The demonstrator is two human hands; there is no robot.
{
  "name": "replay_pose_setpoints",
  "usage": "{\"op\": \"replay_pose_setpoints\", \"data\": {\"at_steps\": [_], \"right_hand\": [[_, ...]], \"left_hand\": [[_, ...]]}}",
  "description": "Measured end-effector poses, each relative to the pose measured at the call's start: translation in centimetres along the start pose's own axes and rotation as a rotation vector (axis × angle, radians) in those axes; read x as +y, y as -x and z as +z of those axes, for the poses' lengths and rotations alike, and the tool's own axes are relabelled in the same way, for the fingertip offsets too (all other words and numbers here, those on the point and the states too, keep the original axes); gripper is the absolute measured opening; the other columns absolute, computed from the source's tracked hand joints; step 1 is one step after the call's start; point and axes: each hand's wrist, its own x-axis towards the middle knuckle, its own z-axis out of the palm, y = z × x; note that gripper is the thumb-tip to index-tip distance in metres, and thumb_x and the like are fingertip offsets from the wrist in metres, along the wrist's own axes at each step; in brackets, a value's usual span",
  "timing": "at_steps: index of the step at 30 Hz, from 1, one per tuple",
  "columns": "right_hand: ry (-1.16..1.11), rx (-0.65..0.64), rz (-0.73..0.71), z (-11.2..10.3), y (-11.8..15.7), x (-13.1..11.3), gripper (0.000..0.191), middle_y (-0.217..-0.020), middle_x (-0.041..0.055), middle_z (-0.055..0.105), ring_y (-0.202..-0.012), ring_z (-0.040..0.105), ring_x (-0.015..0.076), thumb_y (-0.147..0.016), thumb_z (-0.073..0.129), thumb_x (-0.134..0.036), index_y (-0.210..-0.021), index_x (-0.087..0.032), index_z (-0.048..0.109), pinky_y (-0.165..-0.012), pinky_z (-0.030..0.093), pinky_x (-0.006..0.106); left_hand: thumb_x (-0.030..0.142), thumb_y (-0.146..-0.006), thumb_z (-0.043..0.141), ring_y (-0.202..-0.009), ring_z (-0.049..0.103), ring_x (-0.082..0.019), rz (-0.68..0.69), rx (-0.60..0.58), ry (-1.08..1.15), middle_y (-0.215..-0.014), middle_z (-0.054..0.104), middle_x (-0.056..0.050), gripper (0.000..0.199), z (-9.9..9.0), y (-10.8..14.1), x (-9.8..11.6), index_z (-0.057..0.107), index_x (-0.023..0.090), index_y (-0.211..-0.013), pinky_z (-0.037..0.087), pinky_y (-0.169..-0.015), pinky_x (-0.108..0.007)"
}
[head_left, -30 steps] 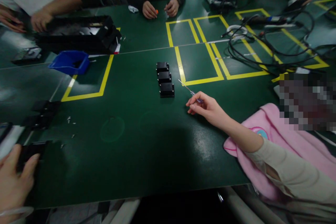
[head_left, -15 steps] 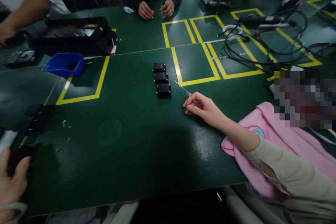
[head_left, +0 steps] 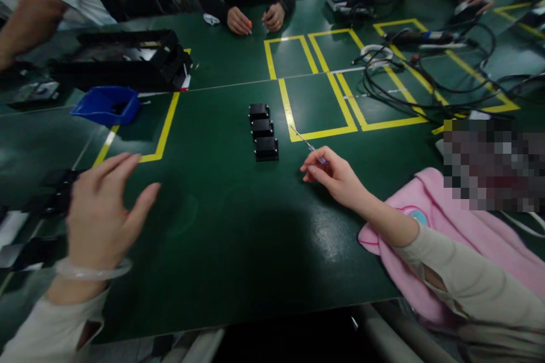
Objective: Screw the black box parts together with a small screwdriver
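My right hand point(head_left: 330, 173) is closed round the handle of a small screwdriver point(head_left: 304, 140), its thin shaft pointing up and to the left. Left of its tip, three black rectangular parts point(head_left: 266, 148) with shiny screws at their sides stand in a row on the green table point(head_left: 238, 261). My left hand point(head_left: 104, 210) is over the left side of the table, fingers stretched and thumb apart, holding nothing. It is partly smeared by motion. Beside it at the far left lie more black parts point(head_left: 55, 195), partly hidden by the hand.
A blue bin point(head_left: 106, 105) and a long black tray point(head_left: 119, 59) are at the back left. Black cables point(head_left: 426, 93) spread over yellow tape frames at the right. A pink cloth point(head_left: 430, 204) lies by my right forearm. Across the table a co-worker's hands point(head_left: 239, 21) hold small items.
My left hand has left a black part at the lower left and moved right and up, now spread. My right hand has barely shifted, the screwdriver tip a little to the right.
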Motion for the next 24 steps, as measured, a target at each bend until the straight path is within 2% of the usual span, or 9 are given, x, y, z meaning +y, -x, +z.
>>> {"op": "replay_pose_setpoints", "data": {"at_steps": [2,4,7,10,13,17,24], "right_hand": [[0.026,0.006,-0.036,0.0,0.1,0.4,0.021,-0.092,0.0028,0.073,-0.076,0.071,0.0133,-0.103,0.061,-0.043,-0.106,-0.022,0.058,-0.074,0.057,0.031],[0.056,0.016,-0.064,-0.1,0.1,0.7,0.023,-0.089,0.0021,0.073,-0.076,0.07,0.0139,-0.106,0.056,-0.046,-0.108,-0.023,0.059,-0.074,0.056,0.031],[0.069,0.035,-0.095,-0.2,0.1,0.8,0.026,-0.087,0.0021,0.074,-0.074,0.071,0.0145,-0.107,0.054,-0.049,-0.108,-0.023,0.059,-0.074,0.056,0.032],[0.068,0.058,-0.106,-0.1,0.2,0.5,0.028,-0.085,0.0024,0.075,-0.073,0.071,0.0148,-0.107,0.054,-0.051,-0.11,-0.023,0.06,-0.074,0.057,0.033],[0.07,0.081,-0.084,0.0,0.3,0.2,0.035,-0.083,0.0026,0.077,-0.072,0.073,0.0158,-0.106,0.055,-0.056,-0.116,-0.023,0.061,-0.076,0.059,0.034],[0.062,0.113,-0.053,0.0,0.3,-0.5,0.045,-0.081,0.0025,0.077,-0.071,0.076,0.0175,-0.103,0.055,-0.063,-0.122,-0.023,0.062,-0.075,0.061,0.035],[0.144,0.187,-0.07,-0.3,0.4,-1.7,0.05,-0.071,0.0002,0.073,-0.065,0.075,0.0191,-0.102,0.056,-0.066,-0.125,-0.024,0.068,-0.071,0.06,0.036]], "left_hand": [[0.041,-0.107,0.053,-0.147,0.047,-0.032,0.17,-0.005,-0.013,-0.167,0.043,0.004,0.058,3.0,-2.8,2.0,0.034,0.042,-0.162,0.038,-0.126,-0.06],[0.039,-0.107,0.053,-0.14,0.054,-0.033,0.318,-0.086,0.004,-0.158,0.052,-0.009,0.053,5.6,-5.6,4.5,0.043,0.027,-0.157,0.046,-0.117,-0.057],[0.034,-0.104,0.055,-0.134,0.057,-0.035,0.432,-0.145,0.014,-0.153,0.057,-0.015,0.051,8.7,-9.0,7.7,0.049,0.02,-0.153,0.051,-0.107,-0.055],[0.031,-0.102,0.058,-0.128,0.059,-0.035,0.44,-0.168,0.015,-0.148,0.06,-0.015,0.05,10.7,-10.9,9.4,0.051,0.02,-0.151,0.052,-0.101,-0.051],[0.031,-0.1,0.061,-0.123,0.06,-0.034,0.403,-0.196,0.0,-0.142,0.063,-0.015,0.049,11.7,-11.5,9.9,0.055,0.02,-0.147,0.051,-0.097,-0.049],[0.03,-0.101,0.059,-0.12,0.059,-0.034,0.37,-0.231,0.005,-0.138,0.065,-0.015,0.045,12.1,-11.2,9.9,0.058,0.018,-0.145,0.049,-0.096,-0.048],[0.031,-0.103,0.056,-0.118,0.061,-0.032,0.401,-0.251,0.114,-0.133,0.066,-0.014,0.041,11.4,-8.0,10.0,0.058,0.02,-0.142,0.049,-0.096,-0.047]]}}
